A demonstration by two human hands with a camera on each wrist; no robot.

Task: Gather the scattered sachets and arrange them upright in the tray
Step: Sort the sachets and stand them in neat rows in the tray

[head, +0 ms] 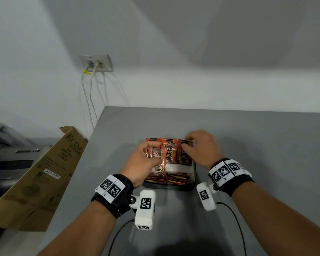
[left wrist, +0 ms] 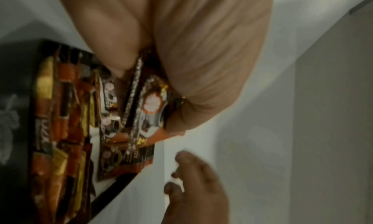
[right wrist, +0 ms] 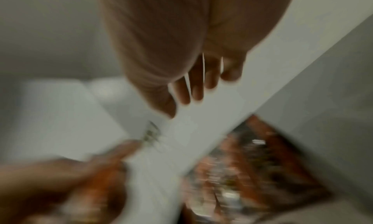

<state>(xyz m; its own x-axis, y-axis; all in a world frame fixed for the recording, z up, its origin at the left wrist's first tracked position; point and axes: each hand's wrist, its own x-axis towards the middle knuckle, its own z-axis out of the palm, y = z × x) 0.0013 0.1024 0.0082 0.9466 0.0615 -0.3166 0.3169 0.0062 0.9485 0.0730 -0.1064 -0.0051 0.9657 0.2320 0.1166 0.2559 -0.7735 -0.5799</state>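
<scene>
From my head view the tray sits on the grey desk at 12 o'clock, both hands over it. My left hand pinches a sachet between thumb and fingers, long axis roughly upright, above the tray's left half; the left wrist view shows that pinch. It is the nearer hand to the open slot, which I judge lies just at 1 o'clock of it, before the standing row of sachets. My right hand rests at the row's right end, fingers curled over the tops; whether it grips one I cannot tell.
</scene>
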